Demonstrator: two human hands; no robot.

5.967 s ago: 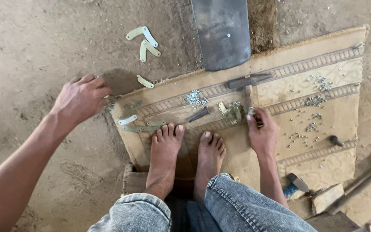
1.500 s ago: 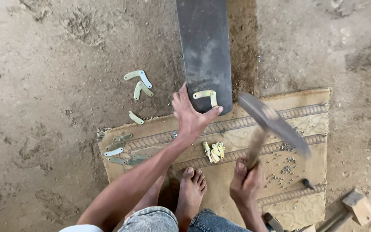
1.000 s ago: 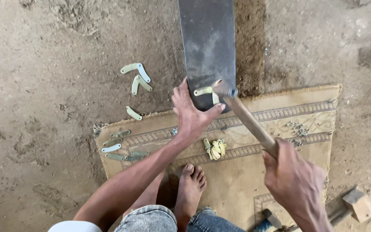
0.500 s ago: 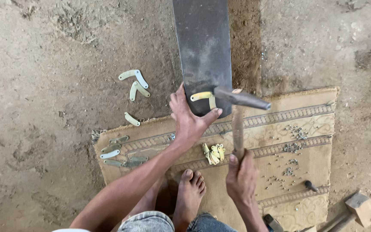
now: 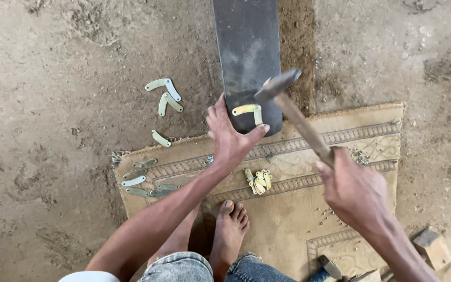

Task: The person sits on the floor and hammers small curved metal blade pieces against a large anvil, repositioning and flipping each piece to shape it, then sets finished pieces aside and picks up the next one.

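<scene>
Your left hand [image 5: 232, 140] pinned a brass strip [image 5: 247, 110] on the dark slab [image 5: 246, 47]; your right hand [image 5: 353, 190] gripped a raised hammer [image 5: 277, 86] near it.

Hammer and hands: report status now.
Left hand pins a bent brass strip on the dark steel slab. Right hand grips hammer, raised above. Nothing between.

We see a dirt floor [image 5: 53, 78] | a tan patterned mat [image 5: 371, 130] lies on it | curved pale metal pieces [image 5: 165, 96] lie loose on the dirt | more flat pieces [image 5: 137, 177] at the mat's left edge | a brass-coloured heap [image 5: 258, 180] mid-mat | small nails [image 5: 360, 155] scattered | a wooden block [image 5: 433, 246] at lower right
</scene>
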